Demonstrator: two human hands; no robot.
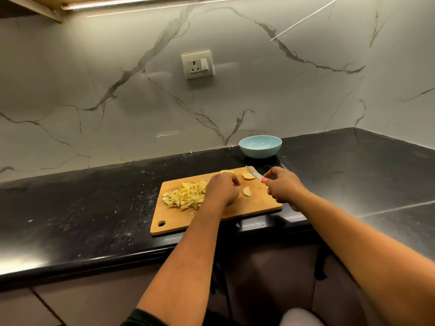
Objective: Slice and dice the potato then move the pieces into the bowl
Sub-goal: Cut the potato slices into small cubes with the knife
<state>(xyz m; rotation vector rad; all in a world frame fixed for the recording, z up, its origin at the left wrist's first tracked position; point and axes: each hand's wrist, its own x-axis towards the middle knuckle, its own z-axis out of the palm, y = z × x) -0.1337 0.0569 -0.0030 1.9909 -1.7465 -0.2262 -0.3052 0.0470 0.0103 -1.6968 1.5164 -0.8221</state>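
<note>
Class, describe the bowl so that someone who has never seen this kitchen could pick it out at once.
Start at the black countertop that runs along the marble wall, and find the wooden cutting board near its front edge. Just beyond the board's far right corner, close to the wall, stands the bowl. It is the only pale blue, round thing there, and no potato shows in it from this angle.

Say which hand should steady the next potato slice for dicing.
Left, likely. The left hand is beside a loose slice on the board; the right hand holds the knife.

Dim, warm overhead strip, wide-angle warp
</note>
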